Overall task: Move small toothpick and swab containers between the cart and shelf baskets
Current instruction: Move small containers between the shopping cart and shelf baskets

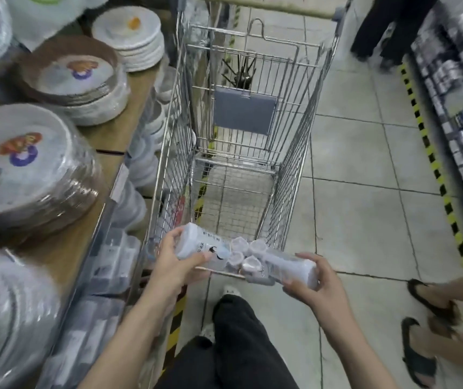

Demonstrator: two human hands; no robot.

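Shop-aisle cart (294,153) below, both hands' fingers (294,287) curl round clear, white-filled containers (196,245).

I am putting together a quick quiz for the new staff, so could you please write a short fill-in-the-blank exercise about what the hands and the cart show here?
1. The left hand and the right hand each hold one clear ____.
2. Between the hands, small white-lidded jars sit at the near end of the wire ____.
3. On the shelf left of the cart lie wrapped stacks of ____.
4. The floor tape has yellow and ____ stripes.

Missing words: container; cart; plates; black
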